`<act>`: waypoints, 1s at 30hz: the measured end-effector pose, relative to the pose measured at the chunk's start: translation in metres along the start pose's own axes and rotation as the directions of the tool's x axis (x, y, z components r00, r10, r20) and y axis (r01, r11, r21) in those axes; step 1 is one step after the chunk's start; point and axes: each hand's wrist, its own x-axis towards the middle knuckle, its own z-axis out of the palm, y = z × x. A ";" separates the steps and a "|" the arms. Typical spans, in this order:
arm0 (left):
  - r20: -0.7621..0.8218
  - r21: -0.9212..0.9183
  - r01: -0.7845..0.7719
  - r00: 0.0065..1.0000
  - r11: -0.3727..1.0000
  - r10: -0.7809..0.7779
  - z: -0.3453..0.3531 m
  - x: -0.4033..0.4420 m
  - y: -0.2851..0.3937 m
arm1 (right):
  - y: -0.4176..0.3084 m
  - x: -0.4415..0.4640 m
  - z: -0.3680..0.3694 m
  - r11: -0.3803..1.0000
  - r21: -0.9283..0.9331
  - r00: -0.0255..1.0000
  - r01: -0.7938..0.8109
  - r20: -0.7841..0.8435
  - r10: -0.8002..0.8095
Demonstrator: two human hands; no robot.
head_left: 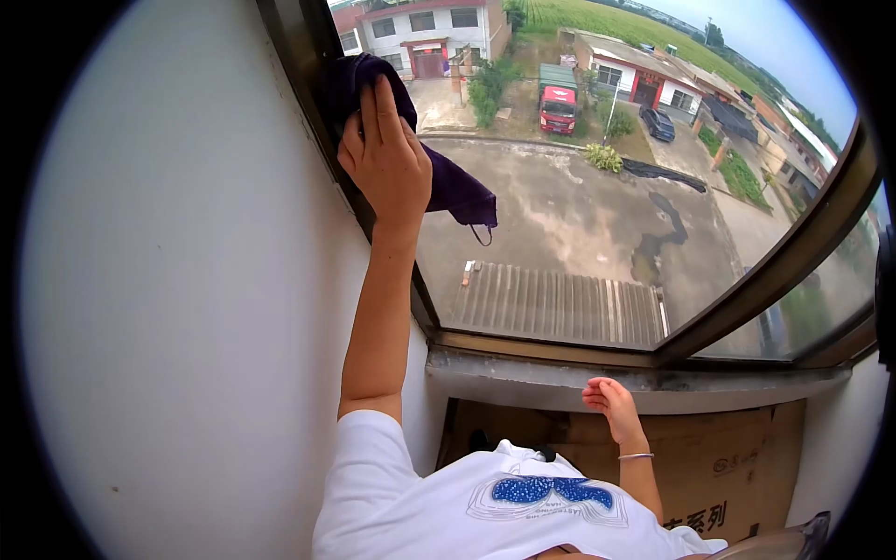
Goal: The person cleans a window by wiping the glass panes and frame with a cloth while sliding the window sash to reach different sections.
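Observation:
My left hand (387, 159) is raised at the upper left, pressing a dark purple cloth (457, 187) against the left upright of the window frame (425, 303). Part of the cloth bunches above and under my fingers, while the rest hangs to the right over the glass, a small loop at its lower corner. Lower down, my right hand (611, 406) is held near the window sill (551, 371), its fingers loosely curled together with nothing seen in them. A bracelet (637, 455) circles that wrist.
A white wall (187, 280) runs close along the left. Below the sill stands brown cardboard (728, 448) with printing on it. A slanted window bar (775, 266) crosses at right. Outside and below are a corrugated roof (560, 303), a yard and a red truck (558, 107).

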 end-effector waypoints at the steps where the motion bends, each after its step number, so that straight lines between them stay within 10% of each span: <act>1: 0.013 0.007 -0.007 1.000 1.000 0.007 -0.001 -0.001 0.000 | 0.001 0.000 0.001 1.000 -0.002 1.000 -0.002 0.002 0.002; 6: 0.129 -0.321 0.002 0.991 0.947 0.041 -0.009 -0.102 0.016 | 0.026 0.004 0.003 0.997 -0.005 0.997 -0.072 0.011 0.072; 10: 0.455 -0.705 0.307 0.887 0.639 0.076 -0.030 -0.180 0.076 | 0.050 -0.002 0.003 0.995 -0.025 0.995 -0.095 -0.039 0.094; 13: 0.679 -0.734 0.600 0.644 0.318 0.351 -0.045 -0.229 0.122 | 0.058 -0.027 0.004 0.999 0.028 0.984 -0.021 -0.176 0.026; 15: 0.786 -0.368 0.928 0.279 0.055 0.551 -0.056 -0.274 0.153 | 0.069 -0.053 0.012 0.995 0.085 0.955 0.042 -0.298 -0.014; 18: 0.545 0.218 0.975 -0.152 0.035 0.825 -0.109 -0.313 0.208 | 0.090 -0.104 0.022 0.980 0.153 0.854 0.124 -0.519 -0.027; 20: 0.301 0.300 0.937 -0.269 0.177 0.915 -0.152 -0.325 0.238 | 0.103 -0.145 0.027 0.971 0.199 0.794 0.135 -0.608 0.015; 30: -0.218 0.127 0.939 -0.289 0.321 0.932 -0.286 -0.315 0.312 | 0.135 -0.272 0.034 0.838 0.211 0.494 0.504 -0.866 -0.080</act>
